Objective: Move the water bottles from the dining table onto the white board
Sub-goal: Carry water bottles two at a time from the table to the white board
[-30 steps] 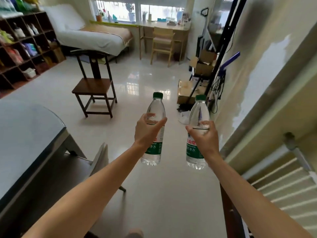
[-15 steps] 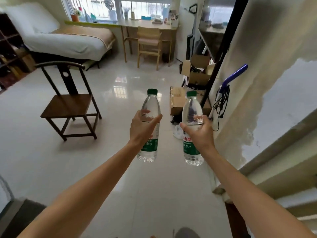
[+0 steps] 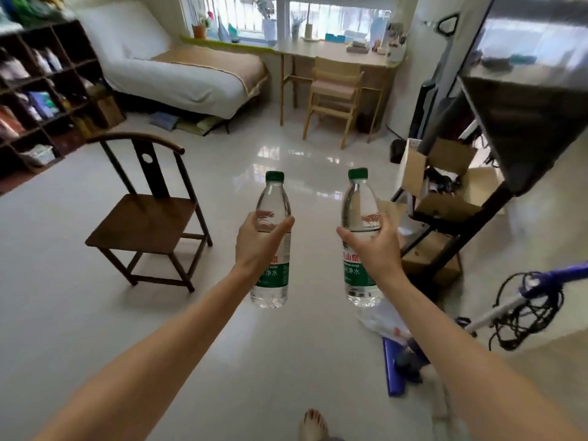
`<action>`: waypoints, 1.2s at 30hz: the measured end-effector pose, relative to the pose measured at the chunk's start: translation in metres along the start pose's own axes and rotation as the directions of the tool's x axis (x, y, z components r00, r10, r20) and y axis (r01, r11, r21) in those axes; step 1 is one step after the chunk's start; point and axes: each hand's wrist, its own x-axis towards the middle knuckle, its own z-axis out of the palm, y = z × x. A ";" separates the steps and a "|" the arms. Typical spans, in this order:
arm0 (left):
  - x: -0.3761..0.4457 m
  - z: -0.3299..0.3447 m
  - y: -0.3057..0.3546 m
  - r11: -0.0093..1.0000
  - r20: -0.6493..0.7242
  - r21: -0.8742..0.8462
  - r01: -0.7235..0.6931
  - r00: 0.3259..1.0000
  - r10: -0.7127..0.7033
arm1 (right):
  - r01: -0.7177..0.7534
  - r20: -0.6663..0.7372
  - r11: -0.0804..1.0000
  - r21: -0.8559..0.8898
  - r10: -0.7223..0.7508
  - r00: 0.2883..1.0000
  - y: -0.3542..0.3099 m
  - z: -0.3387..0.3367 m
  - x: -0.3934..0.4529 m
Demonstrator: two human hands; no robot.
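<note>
Two water bottles, upright, green caps, held in the air over the pale floor (image 3: 302, 361). Left bottle (image 3: 273, 240) clamped in left hand (image 3: 258, 244), fingers wrapped round its upper body, cap above them. Right bottle (image 3: 361, 237) gripped likewise by right hand (image 3: 373, 246). Dark wooden chair (image 3: 149, 218) well left of left fingers; cardboard boxes (image 3: 436, 186) right of right fingers.

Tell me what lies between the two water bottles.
Nothing. In the head view, the left bottle and right bottle, each held upright in its own hand, stand apart; only glossy floor shows behind the gap.
</note>
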 end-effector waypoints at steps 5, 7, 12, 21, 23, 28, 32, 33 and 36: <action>0.120 -0.009 0.011 0.999 -0.095 -0.036 0.014 0.995 -0.017 | 0.008 0.132 1.000 0.007 -0.009 0.991 -0.028 0.069 0.132; 0.173 -0.015 0.011 0.998 -0.136 -0.065 0.019 0.990 -0.028 | 0.033 0.182 0.999 -0.013 -0.030 0.983 -0.034 0.104 0.181; 0.321 -0.039 0.005 0.996 -0.179 -0.095 0.003 0.984 -0.020 | 0.069 0.226 0.996 -0.050 -0.056 0.972 -0.042 0.199 0.306; 0.583 -0.083 0.024 0.996 -0.176 -0.087 0.023 0.984 -0.038 | 0.051 0.234 0.996 -0.079 -0.032 0.972 -0.093 0.347 0.514; 0.638 -0.090 0.022 0.994 -0.178 -0.102 0.031 0.983 -0.049 | 0.062 0.256 0.994 -0.086 -0.038 0.966 -0.100 0.379 0.558; 0.788 -0.109 0.015 0.994 -0.240 -0.110 0.024 0.969 -0.050 | 0.143 0.331 0.987 -0.080 -0.109 0.937 -0.115 0.475 0.693; 0.898 -0.138 0.016 0.987 -0.337 -0.145 0.063 0.935 -0.109 | 0.152 0.397 0.986 -0.063 -0.115 0.911 -0.138 0.558 0.796; 0.924 -0.147 0.019 0.986 -0.361 -0.152 0.066 0.925 -0.117 | 0.159 0.417 0.985 -0.064 -0.118 0.901 -0.147 0.580 0.819; 0.996 -0.183 0.027 0.986 -0.447 -0.156 0.063 0.886 -0.127 | 0.211 0.481 0.974 -0.077 -0.149 0.864 -0.179 0.652 0.884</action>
